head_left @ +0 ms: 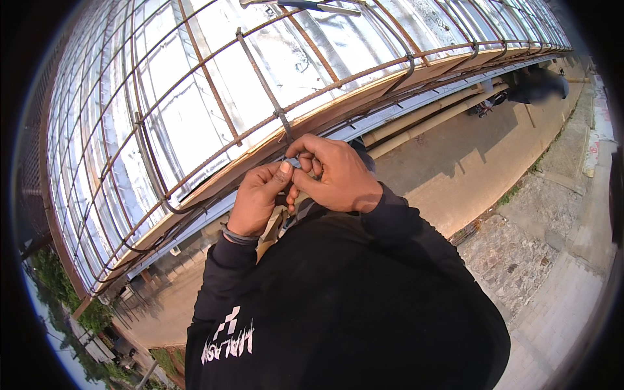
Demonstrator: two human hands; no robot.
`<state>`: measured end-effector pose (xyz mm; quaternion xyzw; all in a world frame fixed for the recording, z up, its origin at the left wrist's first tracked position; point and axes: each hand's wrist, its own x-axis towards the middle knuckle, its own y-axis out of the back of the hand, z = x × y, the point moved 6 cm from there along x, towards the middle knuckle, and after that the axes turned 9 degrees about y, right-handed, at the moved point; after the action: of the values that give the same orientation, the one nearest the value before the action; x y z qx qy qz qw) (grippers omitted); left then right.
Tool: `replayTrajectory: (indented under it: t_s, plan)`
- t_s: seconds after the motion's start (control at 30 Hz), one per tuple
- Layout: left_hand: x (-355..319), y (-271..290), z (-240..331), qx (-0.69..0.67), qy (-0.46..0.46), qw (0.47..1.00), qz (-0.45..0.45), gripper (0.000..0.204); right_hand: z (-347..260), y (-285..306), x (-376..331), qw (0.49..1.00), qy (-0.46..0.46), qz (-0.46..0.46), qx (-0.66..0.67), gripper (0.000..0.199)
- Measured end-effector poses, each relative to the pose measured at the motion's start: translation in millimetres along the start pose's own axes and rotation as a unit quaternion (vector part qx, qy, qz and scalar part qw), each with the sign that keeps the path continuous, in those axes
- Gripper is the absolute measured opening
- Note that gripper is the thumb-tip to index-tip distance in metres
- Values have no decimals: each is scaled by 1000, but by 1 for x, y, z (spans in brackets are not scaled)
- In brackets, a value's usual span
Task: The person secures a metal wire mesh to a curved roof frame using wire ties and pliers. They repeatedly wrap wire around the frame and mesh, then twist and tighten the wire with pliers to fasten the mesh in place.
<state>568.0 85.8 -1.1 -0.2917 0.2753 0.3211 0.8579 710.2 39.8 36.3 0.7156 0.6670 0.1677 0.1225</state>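
My left hand (pixel 259 198) and my right hand (pixel 339 174) meet in front of my chest, just off the slab's edge. Both are closed, with thumbs and fingertips pinched together. Between them a small grey, shiny piece (pixel 294 162) shows; its kind is too small to tell, and fingers hide most of it. Right above my fingers, the bent end of a steel reinforcing bar (pixel 263 81) crosses a ribbed bar (pixel 338 84) that runs along the edge. The wooden edge board (pixel 312 123) lies close behind my knuckles.
A grid of rusty bars stands over shiny corrugated metal decking (pixel 260 55), its bent ends jutting at the edge. A tool with a long grey handle (pixel 325 8) lies on it. Below are long beige poles (pixel 435 120), a paved road (pixel 448 169) and a dark blurred figure (pixel 538 86).
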Motion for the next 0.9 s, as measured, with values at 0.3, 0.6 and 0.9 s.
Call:
replayTrajectory:
  t_s: [0.3,0.6,0.9]
  plan:
    - [-1,-4,-2,-19,-11,998,54,46,69,-43,-26,891,-214,131,379,28]
    - [-2,-11,13,-10,-12,997,69,38,76,-72,-21,683,-248,71,684,25]
    - [7,2,-1,-293,5,956,-31,21,83,-80,-15,620,-209,123,746,15]
